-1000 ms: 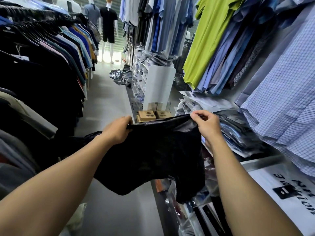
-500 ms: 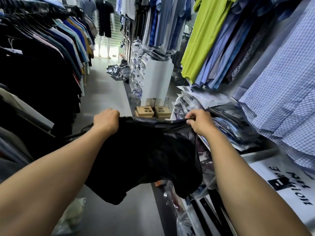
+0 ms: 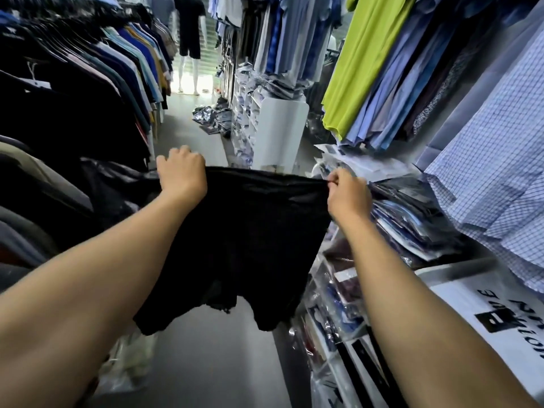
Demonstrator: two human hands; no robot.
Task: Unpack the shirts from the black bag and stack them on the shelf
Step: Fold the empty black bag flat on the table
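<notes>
In a narrow shop aisle, we hold the black bag (image 3: 241, 240) stretched flat between both hands at chest height. The left hand (image 3: 182, 172) has its grip closed in a fist over one top corner, and the right hand (image 3: 348, 195) has its grip pinched on the other. The bag hangs limp and thin above the floor (image 3: 206, 363), so we judge it empty.

To finish this step well, we should keep both corners taut and check that nothing is caught in the bottom folds. Then we fold it and set it aside, away from the stock.

Just beside the right hand, the packed shirts (image 3: 412, 219) lie in a loose, sliding stack on the shelf (image 3: 459, 269). That stack needs squaring before anything more goes on top.

A white sign (image 3: 500, 316) by the right forearm carries black block letters. They appear upside down to us and cut off, so we read no whole word. White tags on the dark rack (image 3: 73, 92) at left are too small to read.

Farther down, more packets (image 3: 212, 116) lie on the floor, and a mannequin (image 3: 190, 30) in black stands at the bright end of the aisle.
</notes>
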